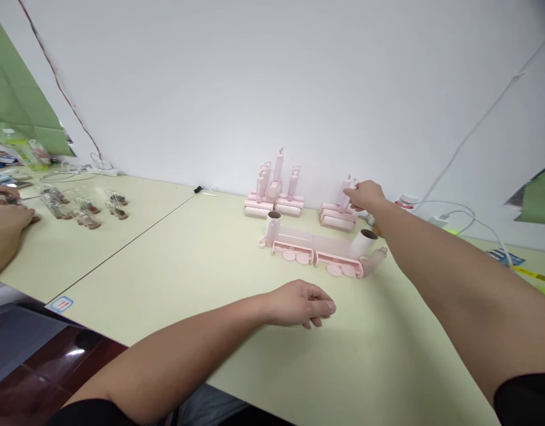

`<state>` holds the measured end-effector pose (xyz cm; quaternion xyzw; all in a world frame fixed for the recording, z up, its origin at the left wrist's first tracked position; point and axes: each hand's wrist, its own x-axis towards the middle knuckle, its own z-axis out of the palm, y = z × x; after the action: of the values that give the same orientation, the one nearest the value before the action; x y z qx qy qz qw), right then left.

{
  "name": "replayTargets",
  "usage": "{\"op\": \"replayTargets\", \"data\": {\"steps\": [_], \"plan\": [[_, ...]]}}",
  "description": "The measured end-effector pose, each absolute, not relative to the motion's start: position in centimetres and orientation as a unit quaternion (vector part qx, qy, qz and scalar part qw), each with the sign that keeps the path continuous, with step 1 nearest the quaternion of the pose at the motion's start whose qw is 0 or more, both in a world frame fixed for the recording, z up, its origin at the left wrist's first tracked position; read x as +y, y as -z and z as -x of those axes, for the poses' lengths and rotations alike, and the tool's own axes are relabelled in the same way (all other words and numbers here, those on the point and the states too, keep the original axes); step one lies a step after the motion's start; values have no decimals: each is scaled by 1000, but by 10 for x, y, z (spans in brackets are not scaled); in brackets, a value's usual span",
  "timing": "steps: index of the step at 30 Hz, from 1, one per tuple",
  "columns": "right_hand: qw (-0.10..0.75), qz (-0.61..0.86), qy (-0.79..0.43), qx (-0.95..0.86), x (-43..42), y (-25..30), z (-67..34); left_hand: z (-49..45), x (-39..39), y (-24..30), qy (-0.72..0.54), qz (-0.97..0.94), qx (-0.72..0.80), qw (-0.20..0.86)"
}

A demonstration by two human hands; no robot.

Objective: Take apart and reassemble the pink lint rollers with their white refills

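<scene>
At the back right, my right hand point(367, 196) pinches the top of a slim upright pink piece point(345, 198), which looks like a lint roller handle. That piece stands over a pink and white case point(337, 218). Low over the table at the front, my left hand point(301, 305) is empty, its fingers loosely bent and partly apart. Between my hands lie two open pink cases, one on the left point(293, 251) and one on the right point(338, 263). White rolls with brown cores stand behind them, a left roll point(273, 222) and a right roll point(363, 241).
More pink cases with upright handles point(274, 198) stand by the wall. On the left, another person's hands point(10, 213) are near several small clear items point(88, 213). A black clip point(198, 189) lies at the table seam. White cables and a charger point(438, 220) sit at right.
</scene>
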<state>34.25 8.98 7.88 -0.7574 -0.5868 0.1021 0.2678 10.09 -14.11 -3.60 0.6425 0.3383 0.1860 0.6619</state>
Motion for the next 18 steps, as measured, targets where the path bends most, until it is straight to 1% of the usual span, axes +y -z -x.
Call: {"op": "replayTargets", "data": {"steps": [5,9,11,14,18], "plan": [[259,756,-117,-590,76,-83,-339,-100,-141,38,-184,-651,337,655],[278,778,-104,-554,57,-97,-344,-100,-142,36,-181,-654,339,652],[254,783,-96,-559,48,-106,-349,-99,-142,36,-181,-653,341,651],[186,785,-99,-583,36,-117,-357,-99,-142,34,-180,-652,346,650],[127,764,-97,-625,16,-114,-363,-98,-143,31,-176,-655,353,645]]}}
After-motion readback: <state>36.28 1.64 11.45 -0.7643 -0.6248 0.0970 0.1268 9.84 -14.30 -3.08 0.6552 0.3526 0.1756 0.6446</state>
